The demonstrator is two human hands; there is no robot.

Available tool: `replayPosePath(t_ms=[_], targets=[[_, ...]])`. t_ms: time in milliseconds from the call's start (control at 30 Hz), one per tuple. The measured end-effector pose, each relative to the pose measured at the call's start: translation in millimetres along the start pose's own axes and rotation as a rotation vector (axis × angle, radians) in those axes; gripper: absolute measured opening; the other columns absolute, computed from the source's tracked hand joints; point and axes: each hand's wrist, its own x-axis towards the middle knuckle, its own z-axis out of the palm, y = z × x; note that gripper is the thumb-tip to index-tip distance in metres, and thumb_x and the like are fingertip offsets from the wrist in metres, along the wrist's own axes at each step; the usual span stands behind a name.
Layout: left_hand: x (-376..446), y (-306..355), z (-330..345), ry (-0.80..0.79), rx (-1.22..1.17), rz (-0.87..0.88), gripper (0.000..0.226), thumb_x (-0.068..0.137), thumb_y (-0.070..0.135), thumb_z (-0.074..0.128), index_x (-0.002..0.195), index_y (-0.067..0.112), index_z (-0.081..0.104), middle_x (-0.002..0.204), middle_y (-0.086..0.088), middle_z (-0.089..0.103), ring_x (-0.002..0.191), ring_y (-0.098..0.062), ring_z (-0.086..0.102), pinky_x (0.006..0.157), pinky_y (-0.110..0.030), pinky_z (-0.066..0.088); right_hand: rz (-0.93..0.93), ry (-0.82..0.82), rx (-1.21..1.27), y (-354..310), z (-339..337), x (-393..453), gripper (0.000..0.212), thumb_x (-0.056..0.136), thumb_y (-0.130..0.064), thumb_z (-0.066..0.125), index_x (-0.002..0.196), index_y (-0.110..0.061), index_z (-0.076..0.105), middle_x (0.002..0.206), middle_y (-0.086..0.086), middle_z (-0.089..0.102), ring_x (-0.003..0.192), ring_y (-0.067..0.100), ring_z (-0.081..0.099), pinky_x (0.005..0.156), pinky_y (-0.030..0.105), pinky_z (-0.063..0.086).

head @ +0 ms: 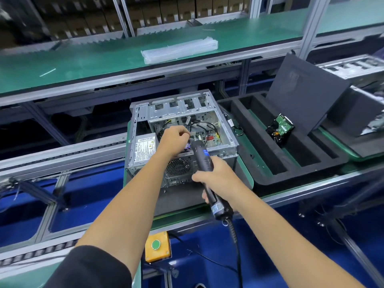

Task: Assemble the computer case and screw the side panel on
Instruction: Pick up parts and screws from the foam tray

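An open grey metal computer case (pixel 143 113) lies on its side on a green pallet, its boards and cables showing. My right hand (pixel 216 179) grips a black electric screwdriver (pixel 204 161) whose tip points into the case near the middle. My left hand (pixel 176 139) hovers over the case interior with curled fingers right at the screwdriver's tip; whether it pinches something small there I cannot tell. A dark side panel (pixel 307 94) leans upright at the right.
A black foam tray (pixel 268 163) to the right holds a hard drive (pixel 281 127). A green shelf (pixel 83 65) behind carries a clear plastic bag stack (pixel 178 50). A yellow box with a green button (pixel 156 246) sits below the conveyor edge. The screwdriver's cable hangs down.
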Motion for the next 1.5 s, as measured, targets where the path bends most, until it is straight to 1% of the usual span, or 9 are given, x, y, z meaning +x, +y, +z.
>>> replayPosePath(t_ms=[267,367,467,633,833,1000,1133,1267,1500], targets=[[45.5,42.4,7.1,-0.034,0.044,0.082,0.028,0.087,0.014,0.046,0.060,0.017,0.049,0.057,0.002,0.049,0.055,-0.017,0.041,0.053,-0.028,0.032,-0.119,0.053,-0.064,-35.8,-55.1,47.7,0.032,0.084,-0.011,0.066,0.113,-0.009,0.052,0.092,0.011,0.056,0.056,0.021,0.056,0.062,0.038,0.049],[66.5,66.3,24.4,-0.070,0.091,0.146,0.028,0.086,0.009,0.043,0.058,0.011,0.042,0.057,-0.005,0.044,0.057,-0.021,0.037,0.054,-0.031,0.028,-0.146,0.104,-0.030,-36.9,-79.7,61.2,0.034,0.081,-0.007,0.066,0.111,-0.011,0.049,0.083,0.002,0.055,0.051,0.021,0.057,0.050,0.032,0.048],[84.0,92.0,53.0,-0.123,0.111,0.186,0.031,0.085,0.007,0.043,0.054,0.013,0.040,0.055,-0.003,0.043,0.055,-0.018,0.038,0.051,-0.030,0.026,-0.130,0.146,-0.026,-32.9,-114.7,74.8,0.049,0.077,-0.013,0.066,0.115,-0.024,0.037,0.095,-0.005,0.045,0.056,0.014,0.055,0.055,0.031,0.048],[110.9,125.7,122.8,-0.285,0.170,0.149,0.026,0.084,0.006,0.046,0.058,0.008,0.038,0.069,-0.013,0.052,0.070,-0.030,0.047,0.058,-0.032,0.034,-0.108,0.194,0.037,-12.8,-183.9,105.3,0.025,0.076,-0.005,0.063,0.095,-0.015,0.051,0.079,0.010,0.050,0.043,0.027,0.054,0.043,0.032,0.048],[146.4,142.4,215.8,-0.471,0.279,-0.006,0.030,0.086,0.004,0.046,0.059,0.009,0.036,0.083,-0.023,0.060,0.072,-0.033,0.050,0.056,-0.031,0.035,0.004,0.149,0.006,23.2,-256.6,152.4,0.034,0.067,-0.010,0.063,0.099,-0.010,0.050,0.077,0.011,0.053,0.041,0.025,0.055,0.041,0.031,0.048],[159.4,126.3,282.0,-0.626,0.451,-0.070,0.021,0.091,0.009,0.049,0.071,0.001,0.052,0.085,-0.019,0.061,0.095,-0.038,0.061,0.071,-0.038,0.044,0.105,0.090,-0.018,63.6,-296.5,189.1,0.029,0.078,-0.002,0.060,0.104,-0.013,0.051,0.082,0.013,0.054,0.042,0.022,0.053,0.043,0.030,0.046],[154.4,101.1,321.0,-0.710,0.554,-0.141,0.011,0.086,0.009,0.055,0.089,-0.001,0.058,0.099,-0.019,0.062,0.097,-0.035,0.062,0.068,-0.033,0.042,0.177,0.042,-0.008,82.9,-311.0,205.1,0.038,0.075,-0.005,0.060,0.111,-0.010,0.048,0.085,0.015,0.055,0.045,0.023,0.054,0.045,0.031,0.048],[152.3,87.9,355.5,-0.878,0.690,-0.116,0.045,0.080,0.018,0.069,0.123,0.010,0.056,0.120,-0.011,0.059,0.109,-0.029,0.058,0.084,-0.032,0.047,0.211,0.024,0.009,95.0,-323.5,217.9,0.057,0.078,-0.006,0.059,0.131,-0.010,0.040,0.106,0.026,0.061,0.050,0.025,0.054,0.046,0.032,0.049],[144.7,70.7,379.7,-0.905,0.698,-0.149,0.042,0.090,0.006,0.049,0.132,0.009,0.046,0.131,-0.014,0.049,0.120,-0.030,0.051,0.096,-0.035,0.042,0.183,-0.022,0.015,95.1,-328.3,229.3,0.054,0.079,-0.006,0.058,0.129,-0.011,0.041,0.097,0.018,0.057,0.047,0.024,0.052,0.045,0.034,0.048]])
